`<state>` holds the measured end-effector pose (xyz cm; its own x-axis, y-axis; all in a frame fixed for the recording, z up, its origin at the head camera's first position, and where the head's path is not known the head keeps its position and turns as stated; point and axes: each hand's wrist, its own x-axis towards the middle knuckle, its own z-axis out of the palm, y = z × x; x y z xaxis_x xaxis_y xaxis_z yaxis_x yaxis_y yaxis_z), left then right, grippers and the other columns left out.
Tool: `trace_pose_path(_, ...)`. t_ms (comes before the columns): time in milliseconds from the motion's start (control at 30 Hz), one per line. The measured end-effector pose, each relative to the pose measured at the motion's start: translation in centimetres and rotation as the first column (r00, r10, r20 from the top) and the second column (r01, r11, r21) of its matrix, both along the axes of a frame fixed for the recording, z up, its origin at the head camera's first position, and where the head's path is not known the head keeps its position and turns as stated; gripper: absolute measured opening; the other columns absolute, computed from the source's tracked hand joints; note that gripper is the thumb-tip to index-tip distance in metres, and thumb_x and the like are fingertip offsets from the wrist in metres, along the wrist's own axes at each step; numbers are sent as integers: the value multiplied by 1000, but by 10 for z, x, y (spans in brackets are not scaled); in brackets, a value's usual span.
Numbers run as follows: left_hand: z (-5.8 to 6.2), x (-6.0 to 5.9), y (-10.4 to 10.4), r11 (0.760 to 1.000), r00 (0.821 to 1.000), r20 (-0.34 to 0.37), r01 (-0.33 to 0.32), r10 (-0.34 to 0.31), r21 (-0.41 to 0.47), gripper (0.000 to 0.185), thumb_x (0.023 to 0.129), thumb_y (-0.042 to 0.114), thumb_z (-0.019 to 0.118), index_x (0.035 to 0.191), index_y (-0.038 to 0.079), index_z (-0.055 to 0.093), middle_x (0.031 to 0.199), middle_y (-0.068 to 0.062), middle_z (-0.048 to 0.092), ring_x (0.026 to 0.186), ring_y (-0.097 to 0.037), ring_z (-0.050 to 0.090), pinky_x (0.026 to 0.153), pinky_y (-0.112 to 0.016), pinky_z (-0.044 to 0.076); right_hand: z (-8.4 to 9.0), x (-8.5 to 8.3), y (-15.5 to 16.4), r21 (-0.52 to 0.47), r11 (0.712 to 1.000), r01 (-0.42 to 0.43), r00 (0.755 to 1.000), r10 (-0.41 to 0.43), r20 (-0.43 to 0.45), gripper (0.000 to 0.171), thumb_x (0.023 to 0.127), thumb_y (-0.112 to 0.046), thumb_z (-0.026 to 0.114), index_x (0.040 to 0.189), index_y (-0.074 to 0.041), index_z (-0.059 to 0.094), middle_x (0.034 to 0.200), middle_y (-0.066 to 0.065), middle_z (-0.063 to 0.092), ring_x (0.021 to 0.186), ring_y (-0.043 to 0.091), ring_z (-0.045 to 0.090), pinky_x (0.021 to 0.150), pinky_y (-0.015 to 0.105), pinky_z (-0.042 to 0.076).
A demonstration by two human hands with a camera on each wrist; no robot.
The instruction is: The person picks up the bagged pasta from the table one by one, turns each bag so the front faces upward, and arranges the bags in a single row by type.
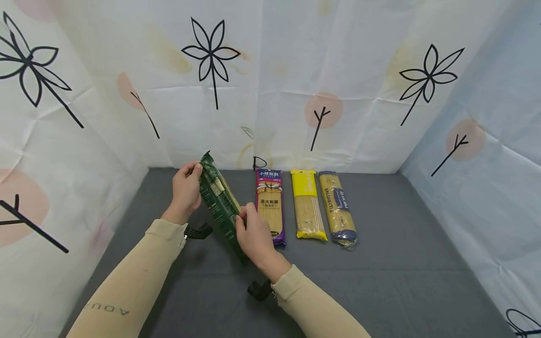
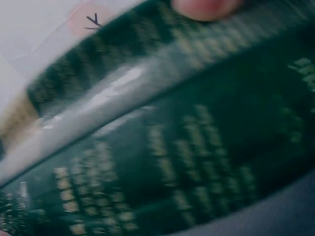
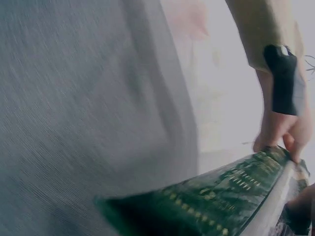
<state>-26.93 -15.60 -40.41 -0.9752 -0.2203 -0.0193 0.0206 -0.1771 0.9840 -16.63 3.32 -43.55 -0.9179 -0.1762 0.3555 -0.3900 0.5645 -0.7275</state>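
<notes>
Hands hold one green packet of noodles (image 1: 220,202) between them, lifted on edge above the grey worktop (image 1: 401,277) and tilted, upper end toward the back wall, lower end toward the person. Left hand (image 1: 186,192) grips the upper end, fingers curled round its edge; the left wrist view shows the packet's printed green film filling the frame, blurred, with one fingertip (image 2: 206,7) on its upper edge. Right hand (image 1: 253,234) grips the lower half from the right side, thumb on the packet's face, fingers curled behind. The right wrist view shows the packet (image 3: 221,196) running away toward the left hand (image 3: 283,132) at its far end. Just right of the held packet, three more lie flat side by side on the worktop: a purple packet (image 1: 270,206), a yellow packet (image 1: 308,206) and a blue-labelled packet (image 1: 338,209). Purple packet lies just beside the right hand; contact cannot be judged.
</notes>
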Motion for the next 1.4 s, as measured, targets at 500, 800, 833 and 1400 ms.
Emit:
trace_pose_path(500,3,17,19,947,964,246,168,-100,-274,86,93,64,42,151,24,-6,153,-17,-5,138,-38,20,104,-52,32,15,2,2,291,951,104,976,-42,-212,17,97,-10,58,86,-12,45,62,-5,40,45,6,37,40,20,29)
trace_pose_path(800,11,24,28,916,862,363,398,-353,-55,116,93,51,57,133,25,-48,150,-28,8,128,-40,43,96,-47,46,13,4,-9,504,824,259,853,50,-520,23,85,-12,76,89,-7,54,83,4,65,64,13,60,56,25,53)
trace_pose_path(833,10,23,28,916,861,369,396,-349,-58,114,94,48,56,134,24,-47,150,-29,9,127,-40,43,95,-46,47,12,4,-10,507,822,260,848,58,-527,24,85,-13,76,90,-7,54,85,4,66,65,13,61,58,25,54)
trace_pose_path(1400,-4,21,17,957,915,299,289,-273,-13,80,103,20,45,151,27,-19,146,-25,27,126,-39,44,95,-49,46,9,12,-15,477,872,107,958,39,-285,26,87,-27,74,98,-13,56,93,-1,66,79,13,56,68,26,51)
